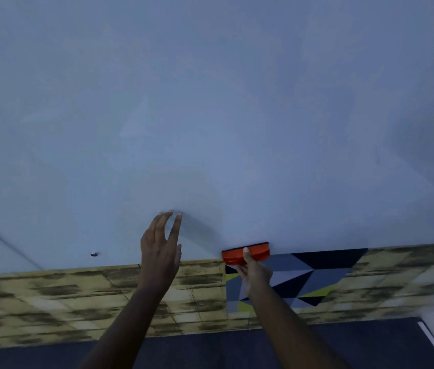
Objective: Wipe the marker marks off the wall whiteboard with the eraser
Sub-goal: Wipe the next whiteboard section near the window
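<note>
The wall whiteboard fills most of the view, pale blue-grey, and I make out no clear marker marks on it in this blurred frame. An orange eraser with a dark felt face lies flat against the board at its bottom edge, right of centre. My right hand grips the eraser from below, thumb over its back. My left hand is held up with straight fingers, the fingertips at or near the board's lower part, left of the eraser.
A small metal fixing sits in the board at lower left. Below the board runs a yellow-and-dark patterned wall strip, with a panel of grey, black and yellow triangles behind my right hand. A dark surface lies lowest.
</note>
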